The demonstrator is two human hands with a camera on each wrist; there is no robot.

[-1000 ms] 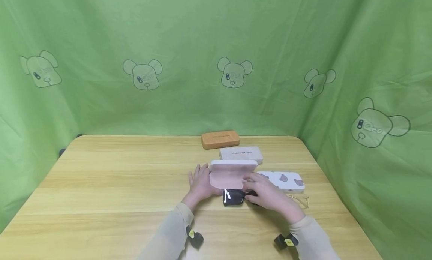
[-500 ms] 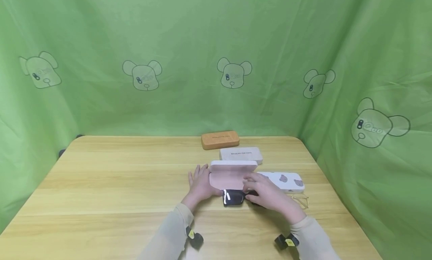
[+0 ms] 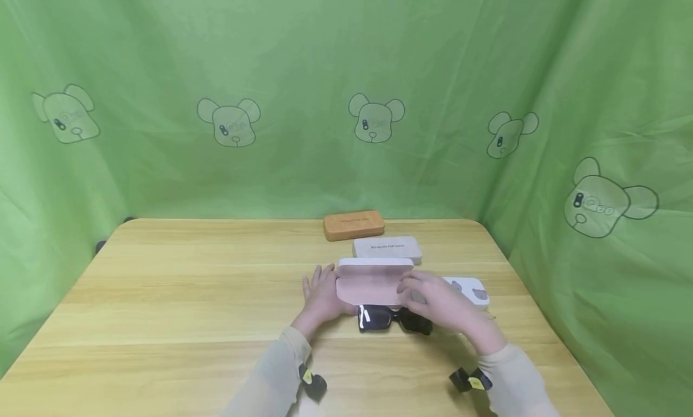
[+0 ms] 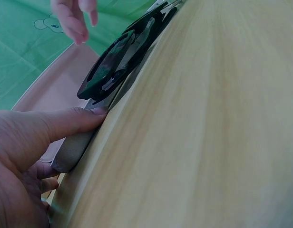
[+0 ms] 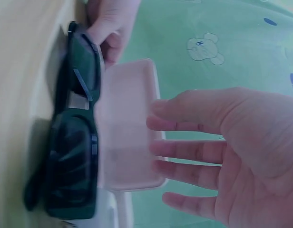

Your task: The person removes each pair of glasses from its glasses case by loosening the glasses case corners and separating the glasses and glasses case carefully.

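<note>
An eyeglass case [image 3: 372,292] with a pink lining lies with its lid raised on the table. My left hand [image 3: 323,298] grips its left end, the thumb [image 4: 82,122] along the front edge and the fingers curled behind. Black sunglasses [image 3: 377,319] stand along the front of the case, lenses upright, as the right wrist view also shows. My right hand [image 3: 441,302] hovers by the right end of the case, behind and above the sunglasses [image 5: 73,161]. Its fingers are loosely extended and hold nothing.
A white case with bear prints [image 3: 470,289] lies to the right, partly hidden by my right hand. Behind the open case are a pale grey case [image 3: 387,247] and a brown case [image 3: 354,225]. Green curtains [image 3: 303,164] enclose the wooden table [image 3: 189,284].
My right hand has let go of the sunglasses and moved slightly to the right, so both lenses now show. The left hand and the open case have stayed in place.
</note>
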